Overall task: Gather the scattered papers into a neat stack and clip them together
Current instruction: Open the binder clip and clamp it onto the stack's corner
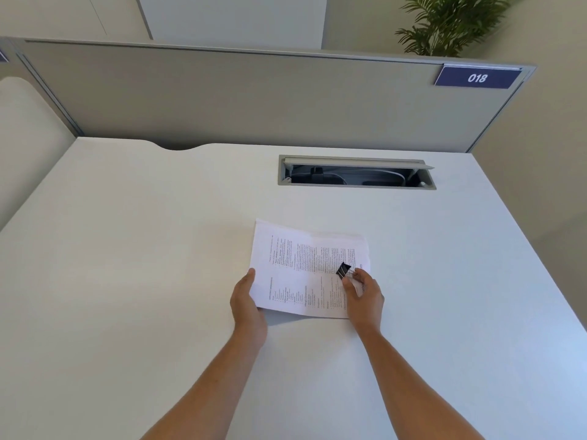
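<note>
A stack of printed white papers sits near the middle of the white desk, its near edge lifted off the surface. My left hand grips the stack's left edge, thumb on top. My right hand is over the stack's right side and pinches the wire handles of a black binder clip between thumb and fingers. The clip's black body points away from me above the printed page. I cannot tell whether its jaws touch the paper.
An open cable hatch with wires inside is set into the desk behind the papers. A grey partition with a blue "018" label closes the back. A plant stands beyond it at the right.
</note>
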Demonstrator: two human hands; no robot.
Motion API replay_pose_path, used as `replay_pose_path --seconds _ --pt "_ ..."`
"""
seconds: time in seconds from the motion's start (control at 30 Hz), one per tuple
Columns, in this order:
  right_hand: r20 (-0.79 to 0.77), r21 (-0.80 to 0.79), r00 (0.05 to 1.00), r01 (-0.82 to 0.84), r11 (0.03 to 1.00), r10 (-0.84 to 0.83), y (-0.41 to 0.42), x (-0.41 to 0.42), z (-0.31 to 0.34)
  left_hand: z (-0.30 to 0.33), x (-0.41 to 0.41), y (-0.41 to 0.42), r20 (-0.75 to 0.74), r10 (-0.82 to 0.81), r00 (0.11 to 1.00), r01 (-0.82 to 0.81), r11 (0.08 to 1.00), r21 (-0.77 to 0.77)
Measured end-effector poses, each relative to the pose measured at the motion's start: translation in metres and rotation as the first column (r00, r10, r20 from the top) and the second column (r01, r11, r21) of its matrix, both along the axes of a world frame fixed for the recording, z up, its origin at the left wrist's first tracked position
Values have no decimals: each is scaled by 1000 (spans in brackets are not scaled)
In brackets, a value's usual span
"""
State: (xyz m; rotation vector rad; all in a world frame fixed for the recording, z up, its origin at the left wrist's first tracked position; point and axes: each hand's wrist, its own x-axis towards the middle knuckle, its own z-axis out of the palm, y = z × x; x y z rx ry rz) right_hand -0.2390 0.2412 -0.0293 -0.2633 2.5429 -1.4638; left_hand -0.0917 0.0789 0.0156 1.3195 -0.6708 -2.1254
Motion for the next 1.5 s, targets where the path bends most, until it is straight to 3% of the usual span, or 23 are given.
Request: replay_pose_path --seconds 0.13,0.4,0.5,0.6,0.73,0.87,0.93,1.0,1.1,1.27,1.37,1.5 --pt "13 10 1000 1 1000 -2 0 0 1 -1 -3 29 -167 79 983 -78 997 14" --pt "51 15 999 -4 1000 3 1 0 8 -4 -35 32 149 134 980 -136 991 5" --pt "81 -4 997 13 1000 -13 -1 -2 10 8 -42 26 206 144 968 -124 987 -105" --pt "120 -51 991 58 997 -51 -5 -2 21 25 -45 16 148 127 981 -82 957 -277" --pt "203 -242 968 196 950 -148 -10 -14 44 57 -45 -5 74 50 996 -8 877 -481" --pt "373 -559 917 342 756 -139 -17 -42 85 95 -43 -29 31 -91 995 89 755 -650" --pt "409 -628 908 355 692 -95 -19 -53 109 116 -41 -39 42 -165 985 143 671 -728" --pt "387 -635 922 286 717 -26 -21 -62 130 134 -38 -48 60 -237 970 190 579 -793" --pt "234 -606 951 -20 795 203 -18 -73 149 152 -35 -57 126 -328 936 275 461 -844" --pt "1 -470 800 -530 706 601 -6 -74 163 153 -32 -59 253 -373 893 380 320 -868" --pt "62 -400 743 -593 699 666 -1 -64 170 146 -31 -55 255 -365 896 378 322 -868" --pt "74 -371 760 -580 725 646 -2 -55 172 144 -29 -48 243 -374 895 371 320 -872"
